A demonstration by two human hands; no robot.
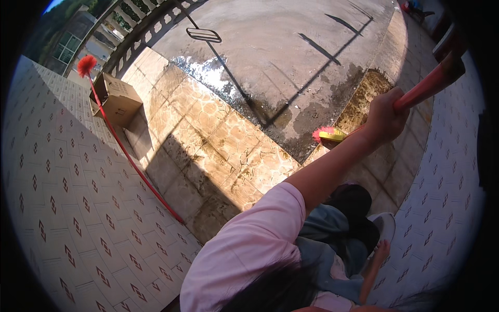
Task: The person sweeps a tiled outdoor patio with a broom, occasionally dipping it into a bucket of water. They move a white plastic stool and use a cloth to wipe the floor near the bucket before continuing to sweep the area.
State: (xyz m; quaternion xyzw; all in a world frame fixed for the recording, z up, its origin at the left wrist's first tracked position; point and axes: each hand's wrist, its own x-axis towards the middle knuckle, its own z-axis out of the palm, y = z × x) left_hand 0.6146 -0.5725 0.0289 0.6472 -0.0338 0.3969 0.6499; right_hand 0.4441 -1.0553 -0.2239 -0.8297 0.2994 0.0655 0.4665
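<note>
My left hand (388,115) grips the red handle (425,87) of a broom, its arm stretched out from a pink sleeve. The broom's yellow head (331,136) with pink bristles (322,132) rests low at the inner corner of the tiled ledge. At the lower right, my right hand (382,251) is down beside my leg, next to a pale rounded object (385,226). Whether its fingers hold that object is not clear.
Wet brown tiled ledges (234,136) border a concrete floor (273,39) with puddles. A cardboard box (121,101) and a long red-handled duster (117,136) stand by the patterned tile wall (78,202) on the left. A balustrade (124,15) runs behind.
</note>
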